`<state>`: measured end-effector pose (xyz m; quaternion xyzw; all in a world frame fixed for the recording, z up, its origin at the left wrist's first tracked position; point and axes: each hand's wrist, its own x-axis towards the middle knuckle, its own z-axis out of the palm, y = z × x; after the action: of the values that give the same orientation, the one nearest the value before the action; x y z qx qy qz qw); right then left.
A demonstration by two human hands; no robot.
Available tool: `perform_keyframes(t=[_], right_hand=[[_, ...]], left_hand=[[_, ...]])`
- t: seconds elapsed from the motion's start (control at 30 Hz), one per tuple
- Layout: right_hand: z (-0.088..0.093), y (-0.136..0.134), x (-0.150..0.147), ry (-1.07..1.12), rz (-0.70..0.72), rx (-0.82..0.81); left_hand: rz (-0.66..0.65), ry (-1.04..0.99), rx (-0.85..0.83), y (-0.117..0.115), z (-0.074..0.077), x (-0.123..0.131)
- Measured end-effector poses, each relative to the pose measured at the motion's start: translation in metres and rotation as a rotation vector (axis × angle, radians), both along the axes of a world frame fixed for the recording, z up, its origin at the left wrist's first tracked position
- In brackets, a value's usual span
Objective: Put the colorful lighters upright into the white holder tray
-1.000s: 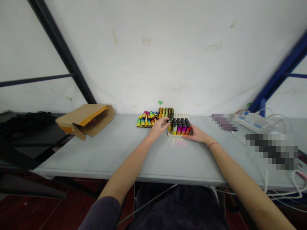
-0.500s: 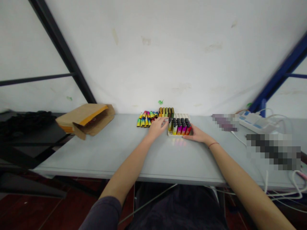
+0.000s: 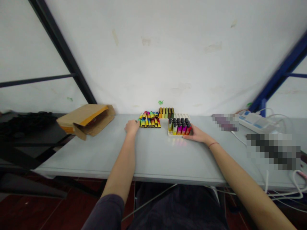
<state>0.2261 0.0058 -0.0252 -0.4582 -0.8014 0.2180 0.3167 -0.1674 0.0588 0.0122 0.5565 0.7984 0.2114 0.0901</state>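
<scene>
A white tray (image 3: 170,134) carries rows of upright lighters (image 3: 181,127) with black tops and yellow, purple and red bodies. My right hand (image 3: 196,134) grips the tray at its right front corner, thumb in front and fingers round the side. My left hand (image 3: 131,126) is at the left end of a pile of shiny multicoloured lighters (image 3: 149,120) lying on the table. Its fingers are closed, and the greenish end of one lighter (image 3: 138,120) shows at the fingertips. The rest of that lighter is hidden by the hand.
Behind the tray stand yellow-topped upright pieces (image 3: 166,112) beside a white slotted holder (image 3: 182,116). An open brown paper bag (image 3: 88,118) lies at the left. To the right are a power strip (image 3: 251,122), cables and blurred objects. A wall rises behind the table (image 3: 158,159).
My left hand has moved left from beside the tray to the left end of the pile, closing on a lighter there. My right hand and the tray have stayed put.
</scene>
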Motion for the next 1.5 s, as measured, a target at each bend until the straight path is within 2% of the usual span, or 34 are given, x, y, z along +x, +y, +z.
perform_keyframes(t=[0.17, 0.37, 0.47, 0.53, 0.63, 0.8, 0.9, 1.07, 1.27, 1.5], right_hand=[[-0.001, 0.000, 0.000, -0.002, -0.005, 0.011], [0.000, -0.001, 0.000, -0.004, 0.003, 0.009], [0.000, 0.000, 0.000, -0.013, -0.006, 0.001], [0.000, 0.000, 0.001, -0.013, -0.015, 0.006], [-0.001, 0.001, 0.001, -0.004, -0.013, 0.012], [-0.001, 0.000, 0.001, 0.010, -0.004, 0.009], [0.000, -0.001, 0.001, 0.002, 0.003, 0.000], [0.001, -0.002, 0.000, 0.005, 0.007, -0.004], [0.003, -0.003, -0.001, 0.011, 0.018, -0.009], [0.002, -0.002, 0.000, -0.008, 0.000, -0.023]], left_hand=[[-0.023, 0.017, -0.021, 0.006, -0.001, -0.006], [-0.018, 0.039, -0.116, 0.003, 0.001, -0.009], [-0.013, -0.006, 0.013, 0.002, 0.003, -0.005], [-0.059, -0.099, 0.192, 0.002, 0.007, 0.003], [-0.189, -0.426, 0.339, 0.004, 0.015, 0.025], [-0.284, -1.122, 0.278, -0.003, 0.024, 0.067], [-0.354, -1.373, 0.229, -0.013, 0.024, 0.085], [-0.436, -1.467, 0.230, -0.021, 0.018, 0.100], [-0.351, -1.628, 0.120, -0.027, 0.022, 0.106], [-0.242, -1.624, 0.107, -0.037, 0.026, 0.108]])
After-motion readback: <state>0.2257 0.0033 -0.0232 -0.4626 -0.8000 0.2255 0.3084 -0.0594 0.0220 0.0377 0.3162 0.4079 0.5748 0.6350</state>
